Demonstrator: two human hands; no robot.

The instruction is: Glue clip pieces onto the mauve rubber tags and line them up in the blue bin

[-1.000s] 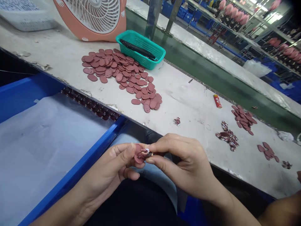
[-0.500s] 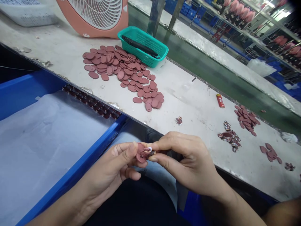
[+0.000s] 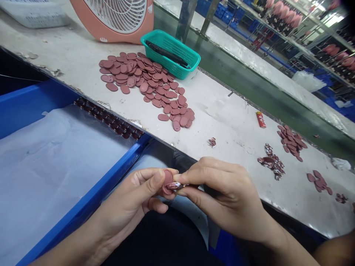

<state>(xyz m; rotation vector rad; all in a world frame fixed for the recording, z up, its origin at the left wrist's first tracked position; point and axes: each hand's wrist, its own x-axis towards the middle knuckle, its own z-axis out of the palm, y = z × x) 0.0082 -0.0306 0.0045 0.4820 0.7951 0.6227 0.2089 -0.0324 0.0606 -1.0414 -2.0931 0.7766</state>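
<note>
Two small pieces are pinched in nearly closed hands: a thin, light, pliable-looking oval tag (image 3: pixel 167 181), best held by its rim, by the left hand (image 3: pixel 130 194), and a flimsy printed scrap (image 3: pixel 174 186) by the right hand (image 3: pixel 224 195).

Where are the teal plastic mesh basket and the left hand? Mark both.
Teal plastic mesh basket (image 3: pixel 166 63): head view, on its front wall.
Left hand (image 3: pixel 133 195): head view, on the palm side below the thumb.
</note>
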